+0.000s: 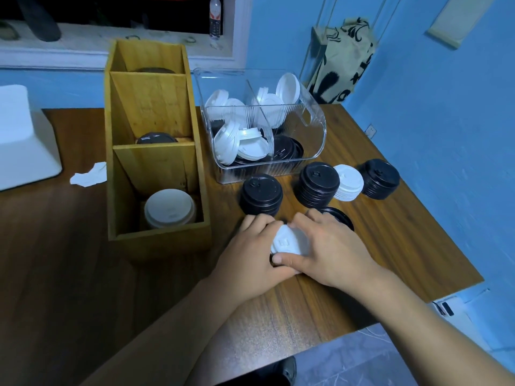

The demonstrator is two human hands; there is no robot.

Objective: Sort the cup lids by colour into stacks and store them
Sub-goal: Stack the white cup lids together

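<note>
Just below the frame's centre, the left hand (250, 252) and right hand (334, 246) curl round a white lid (289, 242) on the counter (362, 274), gripping it from both sides. A dark rim (271, 262) peeks out beneath it. If that is a black lid, lifting both together would likely mix the colours.

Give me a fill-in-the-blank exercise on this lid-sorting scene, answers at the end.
The left hand and right hand together hold a ____ lid.
The near compartment of the wooden organiser holds a stack of ____ lids.
The white stack on the table stands between two ____ stacks.
Missing words: white; white; black.
</note>
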